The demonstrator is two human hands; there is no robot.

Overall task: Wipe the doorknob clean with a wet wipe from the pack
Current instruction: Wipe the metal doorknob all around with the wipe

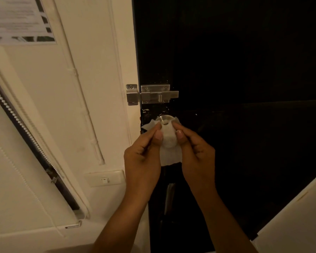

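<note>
A round silver doorknob point(165, 119) sticks out of the black door point(244, 70) near its left edge. A white wet wipe point(169, 141) is draped over the knob's front and underside, leaving only the top of the metal showing. My left hand point(144, 152) pinches the wipe's left side, with a corner of the wipe sticking out to the left. My right hand point(195, 150) pinches the right side. Both thumbs press the wipe against the knob. The pack is not in view.
A steel sliding bolt point(153, 94) is fixed just above the knob, bridging door and cream frame. A light switch point(104, 178) sits on the wall lower left. A window blind point(26, 136) runs along the left. A pale surface point(299, 216) is at the lower right.
</note>
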